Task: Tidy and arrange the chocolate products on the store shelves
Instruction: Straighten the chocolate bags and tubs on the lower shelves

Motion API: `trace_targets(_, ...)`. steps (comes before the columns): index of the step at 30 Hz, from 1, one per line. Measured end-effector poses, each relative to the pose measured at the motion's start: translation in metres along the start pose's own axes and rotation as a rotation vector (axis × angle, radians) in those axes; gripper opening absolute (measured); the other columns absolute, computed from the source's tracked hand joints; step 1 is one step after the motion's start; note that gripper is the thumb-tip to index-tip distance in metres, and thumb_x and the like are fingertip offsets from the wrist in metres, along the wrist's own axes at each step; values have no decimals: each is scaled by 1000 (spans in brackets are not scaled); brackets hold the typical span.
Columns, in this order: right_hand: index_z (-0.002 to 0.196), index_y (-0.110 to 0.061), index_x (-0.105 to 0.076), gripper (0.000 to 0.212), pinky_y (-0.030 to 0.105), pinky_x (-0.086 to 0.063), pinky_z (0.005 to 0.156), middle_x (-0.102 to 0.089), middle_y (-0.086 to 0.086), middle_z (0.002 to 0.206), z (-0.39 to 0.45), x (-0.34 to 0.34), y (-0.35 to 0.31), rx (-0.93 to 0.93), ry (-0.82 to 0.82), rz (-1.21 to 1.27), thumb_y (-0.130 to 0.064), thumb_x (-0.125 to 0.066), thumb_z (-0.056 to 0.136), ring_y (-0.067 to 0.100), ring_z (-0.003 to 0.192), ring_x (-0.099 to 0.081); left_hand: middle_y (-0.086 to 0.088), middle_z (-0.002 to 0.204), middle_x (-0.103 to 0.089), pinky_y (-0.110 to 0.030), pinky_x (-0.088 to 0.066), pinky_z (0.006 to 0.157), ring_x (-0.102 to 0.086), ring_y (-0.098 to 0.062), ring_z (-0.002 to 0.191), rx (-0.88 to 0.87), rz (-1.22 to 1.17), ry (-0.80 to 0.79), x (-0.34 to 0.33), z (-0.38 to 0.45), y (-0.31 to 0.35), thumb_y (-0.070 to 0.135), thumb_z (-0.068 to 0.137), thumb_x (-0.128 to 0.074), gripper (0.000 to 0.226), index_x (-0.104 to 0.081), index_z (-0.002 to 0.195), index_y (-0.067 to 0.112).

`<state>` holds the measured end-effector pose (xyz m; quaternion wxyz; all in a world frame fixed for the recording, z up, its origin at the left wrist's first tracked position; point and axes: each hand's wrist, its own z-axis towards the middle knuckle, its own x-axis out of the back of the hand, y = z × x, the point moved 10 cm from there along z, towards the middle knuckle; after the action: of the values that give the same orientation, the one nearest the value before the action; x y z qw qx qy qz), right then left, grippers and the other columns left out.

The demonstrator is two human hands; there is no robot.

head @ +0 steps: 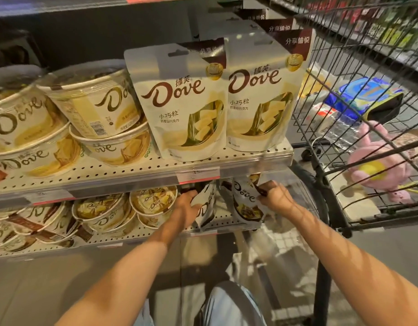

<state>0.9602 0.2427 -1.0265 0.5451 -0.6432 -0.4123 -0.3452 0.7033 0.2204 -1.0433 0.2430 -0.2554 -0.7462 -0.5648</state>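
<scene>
Left hand (188,205) grips tilted pouch (207,205); right hand (275,196) pinches second pouch (246,201) just beside. Pouches probably light, soft, crinkly, slippery; hold top edge.

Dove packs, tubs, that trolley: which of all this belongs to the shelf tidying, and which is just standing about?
Part of the job:
left hand holding a pouch
right hand holding another pouch
upper pouches
tubs

Standing about:
trolley
pink toy
</scene>
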Motion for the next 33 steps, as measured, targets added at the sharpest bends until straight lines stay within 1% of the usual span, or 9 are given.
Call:
trace_targets(4, 100, -4, -71, 35, 26, -40, 73, -68, 17, 98, 4, 2, 16, 24, 117, 182, -32, -67, 79, 29, 93, -63, -18, 122, -59, -34, -32, 109, -48, -31, 121, -27, -146, 70, 7, -5, -1, 8, 86, -51, 34, -50, 116, -9)
trace_targets(6, 101, -6, -72, 45, 29, -48, 81, -71, 14, 96, -4, -6, 20, -27, 100, 479, -40, -72, 70, 23, 89, -65, -3, 89, -69, -17, -44, 89, -58, -15, 94, 36, -303, 40, 1, -19, -7, 3, 88, -53, 11, -54, 96, -3)
trace_targets(8, 99, -2, -70, 72, 36, -54, 84, -72, 12, 92, -15, -8, 22, -30, 138, 855, -53, -78, 49, 22, 87, -68, 10, 89, -60, -9, -44, 65, -53, 3, 82, 91, -533, 41, -13, -24, -15, 9, 88, -63, 19, -52, 103, 8)
trace_targets(11, 111, 4, -63, 89, 32, -53, 90, -68, 7, 105, -25, -24, 23, 6, 116, 1116, -52, -87, 45, 13, 97, -67, 10, 98, -65, -9, -46, 63, -62, 3, 88, 127, -736, 32, -28, -23, -25, 10, 82, -71, 32, -55, 109, 16)
trace_targets(19, 101, 0, -66, 29, 6, -48, 66, -69, -2, 89, -27, -54, 28, -11, 118, 970, -6, -75, 75, 9, 87, -67, -7, 108, -64, -10, -50, 63, -61, -13, 91, 165, -765, 59, -38, -14, -37, -8, 81, -63, 38, -57, 117, 2)
trace_targets(22, 97, -3, -68, 21, 2, -45, 64, -67, -1, 90, -20, -56, 39, -8, 209, 894, -8, -71, 77, -2, 82, -65, -7, 112, -62, -12, -49, 71, -59, -12, 93, 213, -704, 100, -37, -7, -52, -2, 87, -60, 36, -53, 122, -2)
trace_targets(26, 101, 11, -63, 18, 4, -47, 64, -66, 13, 97, -3, -63, 67, -101, 239, 817, 5, -63, 83, 23, 91, -63, -10, 131, -56, -36, -45, 98, -53, -24, 119, 332, -631, 87, -39, 4, -74, 15, 87, -65, 53, -46, 133, 2)
trace_targets(31, 106, -1, -65, 25, 40, -51, 88, -69, 16, 100, 9, -57, 76, -119, 231, 810, 1, -68, 81, 30, 98, -65, 0, 118, -59, -28, -40, 93, -53, -16, 113, 301, -679, 74, -40, 5, -69, 4, 86, -64, 41, -51, 125, 5)
trace_targets(33, 103, -7, -65, 26, 29, -55, 80, -72, -3, 88, 6, -58, 74, -128, 209, 871, -2, -68, 77, 14, 87, -69, 3, 115, -63, -26, -44, 88, -57, -14, 109, 302, -695, 83, -44, 5, -73, 3, 75, -75, 49, -56, 121, 9)
